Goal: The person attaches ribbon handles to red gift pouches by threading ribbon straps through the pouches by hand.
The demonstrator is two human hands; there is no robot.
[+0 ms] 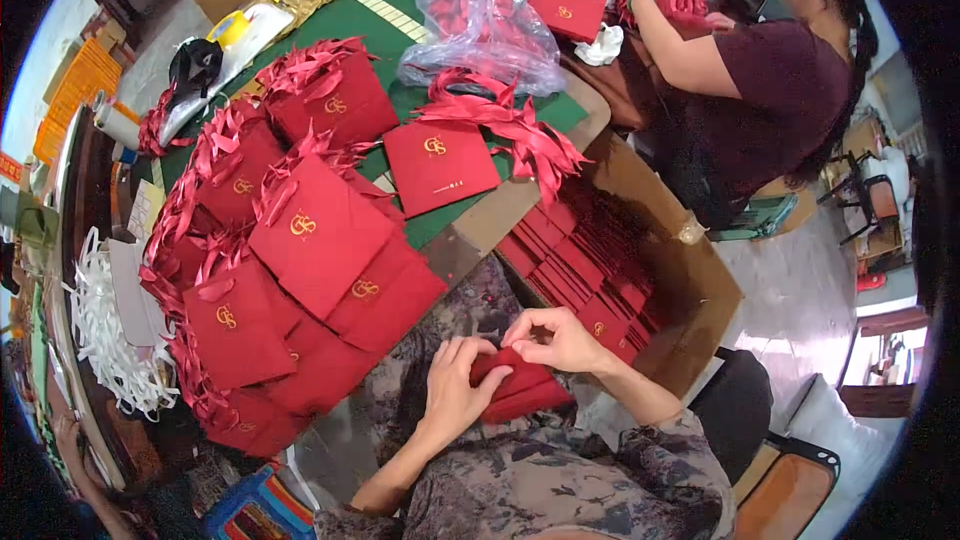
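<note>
A red paper gift bag rests on my lap, partly covered by my hands. My left hand grips its left side, with the thumb lying over the red face and the fingers curled at the upper edge. At the same edge, the thumb and forefinger of my right hand meet in a pinch; what lies between them is too small to make out. Just beyond my hands stands a cardboard box with rows of flat red bags inside.
Red gift bags with ribbon handles are heaped on the green table at left. Another bag lies near its corner beside loose ribbons. A clear plastic sack sits farther back. At right, a co-worker handles red ribbons.
</note>
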